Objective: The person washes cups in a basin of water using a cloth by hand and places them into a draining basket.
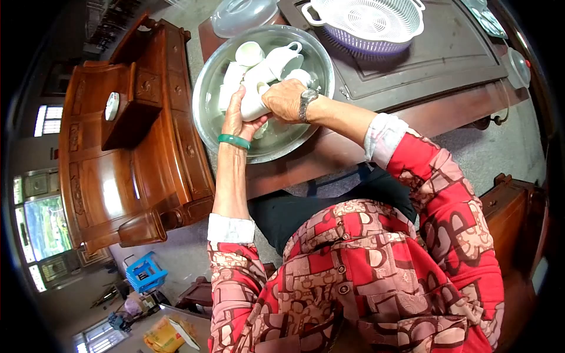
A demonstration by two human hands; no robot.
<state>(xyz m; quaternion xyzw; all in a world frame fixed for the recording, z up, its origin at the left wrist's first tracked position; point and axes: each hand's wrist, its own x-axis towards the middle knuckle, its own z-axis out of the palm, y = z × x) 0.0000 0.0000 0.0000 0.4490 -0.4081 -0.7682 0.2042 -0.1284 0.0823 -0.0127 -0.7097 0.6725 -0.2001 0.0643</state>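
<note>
Over a wide metal basin [203, 120] of water, my left hand [236, 117], with a green bangle at the wrist, is wrapped round a white cup [253, 106]. My right hand [285, 100], wearing a wristwatch [306, 104], is closed against that same cup near its rim. Its fingertips are partly hidden, so anything else in them cannot be made out. Several other white cups lie in the basin just beyond my hands, among them an upturned round one [249, 54] and a handled one [285, 60].
Right of the basin, a white strainer basket [376, 20] sits in a purple one [368, 45] on a dark panelled tabletop [424, 76]. A clear plastic lid [242, 16] lies behind the basin. A carved wooden bench [170, 117] stands left, a blue plastic stool [145, 272] on the floor.
</note>
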